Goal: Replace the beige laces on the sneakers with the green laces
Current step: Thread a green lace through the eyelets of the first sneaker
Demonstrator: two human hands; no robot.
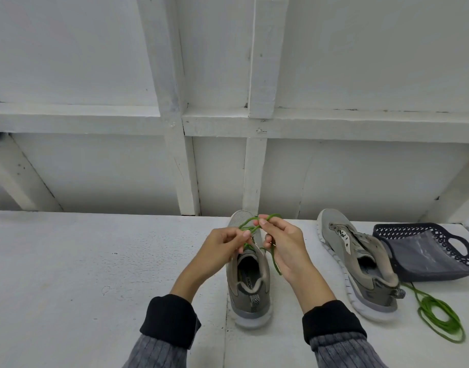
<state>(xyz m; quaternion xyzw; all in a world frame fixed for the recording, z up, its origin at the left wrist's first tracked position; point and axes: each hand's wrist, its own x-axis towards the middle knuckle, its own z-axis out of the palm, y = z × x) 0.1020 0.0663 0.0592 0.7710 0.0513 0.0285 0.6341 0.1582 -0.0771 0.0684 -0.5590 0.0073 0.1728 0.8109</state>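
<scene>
We note a thin bright-green lace (250, 227) threaded into the near grey sneaker (248, 282), which stands upright mid-tabletop, heel toward us. Left hand (222, 251) pinches one loop of it with curled fingers; right hand (282, 244) pinches another loop above the toe, a tail trailing down past the palm. Count: two sneakers. The second sneaker (360, 264) lies to the right, tilted on its side. Two green laces: the spare lace (440, 318) is coiled on the white tabletop (95, 261) near its heel. One dark perforated basket (427, 251) sits beyond.
</scene>
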